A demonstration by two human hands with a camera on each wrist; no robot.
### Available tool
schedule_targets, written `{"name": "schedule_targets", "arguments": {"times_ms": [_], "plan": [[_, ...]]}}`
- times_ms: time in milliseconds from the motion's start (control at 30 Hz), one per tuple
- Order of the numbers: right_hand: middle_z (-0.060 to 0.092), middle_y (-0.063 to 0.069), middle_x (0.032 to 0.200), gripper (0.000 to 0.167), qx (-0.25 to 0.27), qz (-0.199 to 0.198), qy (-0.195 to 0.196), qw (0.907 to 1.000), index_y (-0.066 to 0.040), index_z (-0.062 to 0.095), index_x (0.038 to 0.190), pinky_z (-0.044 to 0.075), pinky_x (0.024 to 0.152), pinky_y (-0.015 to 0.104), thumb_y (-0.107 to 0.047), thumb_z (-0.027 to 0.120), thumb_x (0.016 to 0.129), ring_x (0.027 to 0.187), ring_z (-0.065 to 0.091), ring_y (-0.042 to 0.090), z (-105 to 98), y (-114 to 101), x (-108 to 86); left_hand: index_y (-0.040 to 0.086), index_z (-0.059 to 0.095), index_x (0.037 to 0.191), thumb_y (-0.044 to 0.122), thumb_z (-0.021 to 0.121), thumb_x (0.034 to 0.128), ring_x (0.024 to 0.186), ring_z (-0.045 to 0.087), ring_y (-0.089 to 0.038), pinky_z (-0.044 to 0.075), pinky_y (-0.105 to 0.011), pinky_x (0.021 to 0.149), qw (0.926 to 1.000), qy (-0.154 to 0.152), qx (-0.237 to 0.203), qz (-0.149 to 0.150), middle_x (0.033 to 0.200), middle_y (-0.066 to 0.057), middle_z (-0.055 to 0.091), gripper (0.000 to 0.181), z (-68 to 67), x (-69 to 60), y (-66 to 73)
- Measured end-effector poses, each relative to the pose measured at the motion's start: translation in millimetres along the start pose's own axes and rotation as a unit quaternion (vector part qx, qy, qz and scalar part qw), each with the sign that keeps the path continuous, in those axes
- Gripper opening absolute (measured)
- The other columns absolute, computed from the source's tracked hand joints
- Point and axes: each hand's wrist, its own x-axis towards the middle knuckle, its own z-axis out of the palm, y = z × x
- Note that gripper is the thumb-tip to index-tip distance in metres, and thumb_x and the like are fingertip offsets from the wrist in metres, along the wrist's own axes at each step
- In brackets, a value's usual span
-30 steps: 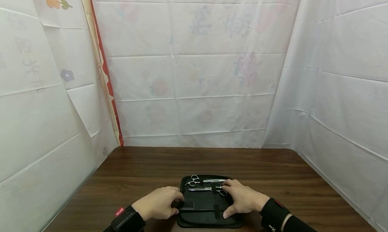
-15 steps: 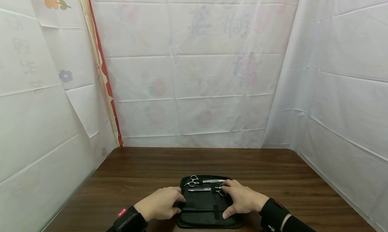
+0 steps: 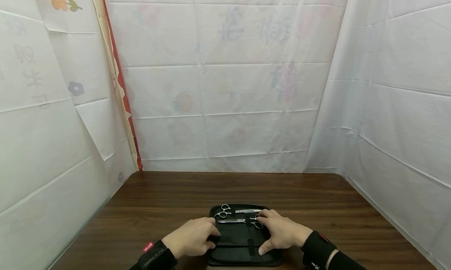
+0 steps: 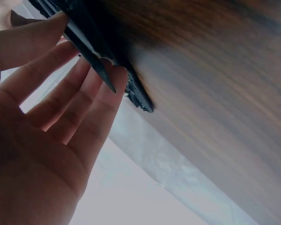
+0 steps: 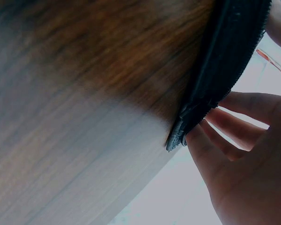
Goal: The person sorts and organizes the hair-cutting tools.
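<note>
A black zip-edged scissors case (image 3: 243,257) lies open on the table. In its upper half lie the upper scissors (image 3: 246,211), finger rings to the left, and the lower scissors (image 3: 231,221), finger rings to the right. My left hand (image 3: 192,237) is at the case's left edge. In the left wrist view its thumb and fingers pinch a thin black flap (image 4: 94,62). My right hand (image 3: 283,229) rests on the right side of the case, fingers by the lower scissors' rings, partly hiding them, and thumb nearer the front. In the right wrist view its fingers (image 5: 241,104) touch the case's rim.
The brown wood-grain table (image 3: 169,191) extends behind and to both sides of the case. White printed sheets hang as a back wall (image 3: 225,89), a left wall (image 3: 46,144) and a right wall (image 3: 398,105). A black strap (image 3: 251,246) crosses the case's front half.
My left hand has shifted slightly to the right, farther over the case's left edge. The right hand, the case and both pairs of scissors have stayed in place.
</note>
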Motion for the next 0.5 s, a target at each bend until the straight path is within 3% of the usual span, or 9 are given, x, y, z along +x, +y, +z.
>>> {"name": "schedule_targets", "arguments": {"times_ms": [500], "plan": [[0.043,0.007,0.151,0.092,0.005,0.007,-0.003,1.0,-0.008,0.052,0.148,0.048,0.097,0.048,-0.062,0.079,0.079,0.135,0.043,0.029,-1.0,-0.3,0.7,0.016,0.079,0.113,0.02,0.079,0.0881,0.079,0.047,0.0,0.046,-0.024,0.066,0.9997,0.001,0.025,0.008,0.092,0.012,0.055,0.025,4.2,7.0,8.3]]}}
